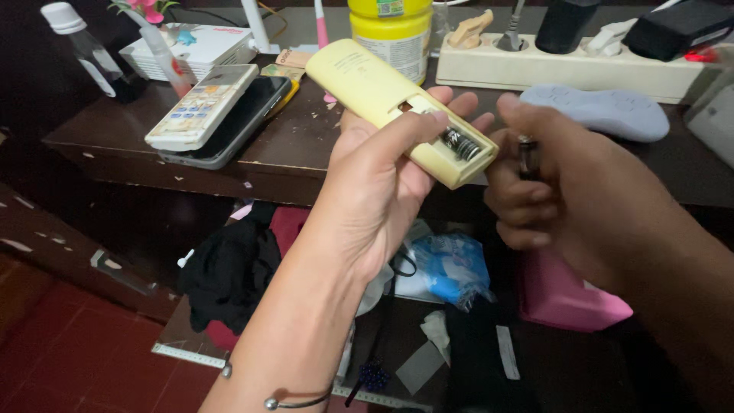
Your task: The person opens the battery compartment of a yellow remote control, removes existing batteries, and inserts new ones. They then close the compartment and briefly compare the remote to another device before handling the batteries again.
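Two hands meet in the air just off the front edge of the dark wooden table. The left hand cradles a pale yellow remote, back upward, its fingers curled under it and the thumb pressed along its side. One battery lies in the open compartment. The right hand pinches a second battery upright between thumb and curled fingers, just beside the remote's end.

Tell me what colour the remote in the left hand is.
Pale yellow: the remote, held in the left hand, shows in the head view.
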